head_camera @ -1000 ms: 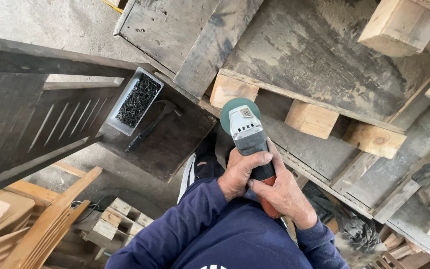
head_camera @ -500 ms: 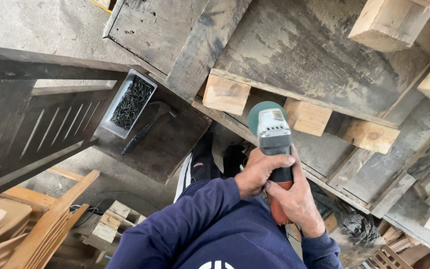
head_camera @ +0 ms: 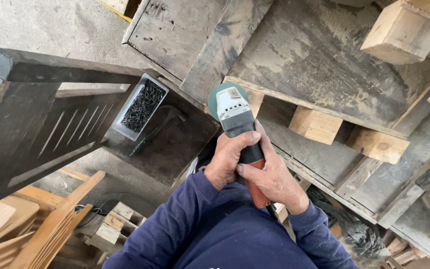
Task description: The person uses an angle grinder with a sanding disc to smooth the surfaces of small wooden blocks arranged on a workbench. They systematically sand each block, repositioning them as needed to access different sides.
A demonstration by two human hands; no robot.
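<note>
Wooden pallet (head_camera: 324, 65) | both hands, left (head_camera: 230, 157) and right (head_camera: 272, 182), are gripping angle grinder (head_camera: 235, 117) | firm two-handed hold advisable, disc level.

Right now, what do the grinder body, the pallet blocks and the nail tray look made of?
Grey angle grinder body: moulded plastic, matte, with vent slots; both hands grip it. Pale square pallet blocks: raw softwood, with clean grain and unweathered faces. Rectangular tray of dark nails: thin, light grey rim, probably plastic or sheet metal; can't tell which.
</note>
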